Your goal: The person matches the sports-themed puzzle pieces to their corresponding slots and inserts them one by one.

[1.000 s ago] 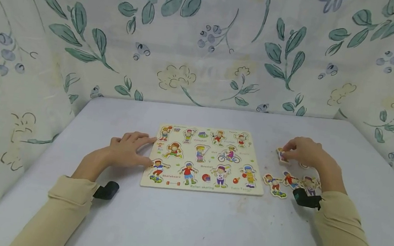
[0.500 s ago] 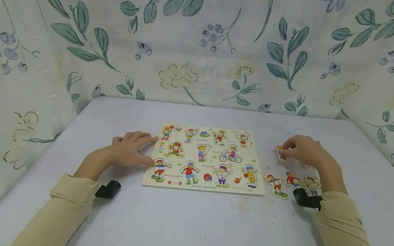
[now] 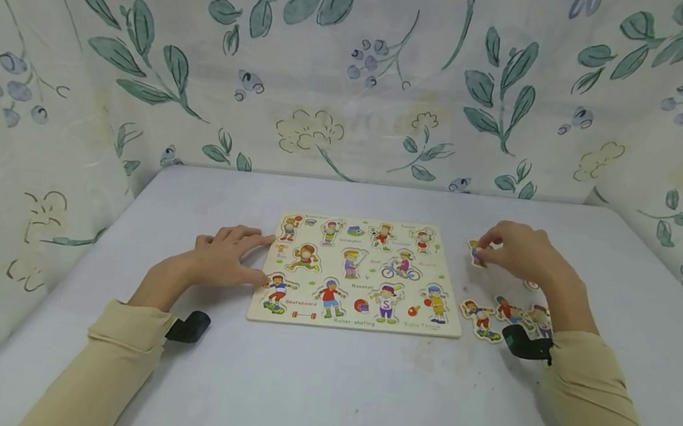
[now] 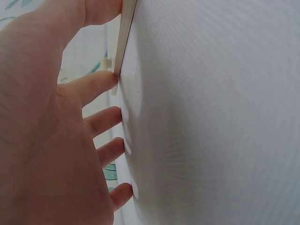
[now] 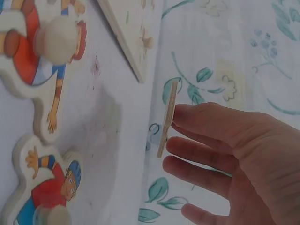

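A wooden puzzle board [image 3: 354,327] printed with children playing sports lies flat on the table. My left hand [image 3: 217,260] rests at its left side, thumb and index finger touching the edge, the other fingers stretched out on the tabletop. In the left wrist view, the board's edge [image 4: 124,37] meets the thumb and index fingertip. To the right of the board, my right hand [image 3: 523,251] pinches a puzzle piece [image 3: 475,253] between thumb and fingers, raised off the table. The right wrist view shows this piece [image 5: 168,119] edge-on, its picture hidden.
Several loose puzzle pieces lie right of the board: a skateboarder piece [image 3: 481,320], a red-shirted figure piece [image 3: 506,309] and others partly under the right wrist. The white table [image 3: 321,393] is bordered by a floral curtain [image 3: 375,139] behind.
My right hand has lifted the pinched puzzle piece and moved slightly left and away from me, toward the board. My left hand keeps its place at the board's edge.
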Tool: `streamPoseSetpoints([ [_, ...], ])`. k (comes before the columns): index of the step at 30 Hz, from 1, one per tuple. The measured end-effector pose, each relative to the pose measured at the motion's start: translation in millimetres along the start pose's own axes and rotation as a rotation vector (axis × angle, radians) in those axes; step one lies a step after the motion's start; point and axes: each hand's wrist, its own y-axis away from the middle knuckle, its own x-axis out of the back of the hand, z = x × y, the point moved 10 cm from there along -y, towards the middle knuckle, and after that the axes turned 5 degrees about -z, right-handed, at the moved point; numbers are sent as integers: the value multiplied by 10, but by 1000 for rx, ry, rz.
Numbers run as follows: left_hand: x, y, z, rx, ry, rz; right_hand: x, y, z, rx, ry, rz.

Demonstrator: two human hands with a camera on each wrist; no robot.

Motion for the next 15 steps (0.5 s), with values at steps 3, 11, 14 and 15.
streamPoseSetpoints([
  [3,4,4,-7,-2,0,-2,17,-9,-104,20,23,18],
  [11,23,3,-8,-11,5,-4,18,-56,-403,65,37,39],
  [14,23,4,1,-16,7,-1,-24,-88,-521,82,43,30],
  [15,19,0,1,-18,8,-1,-44,-101,-560,89,44,25],
])
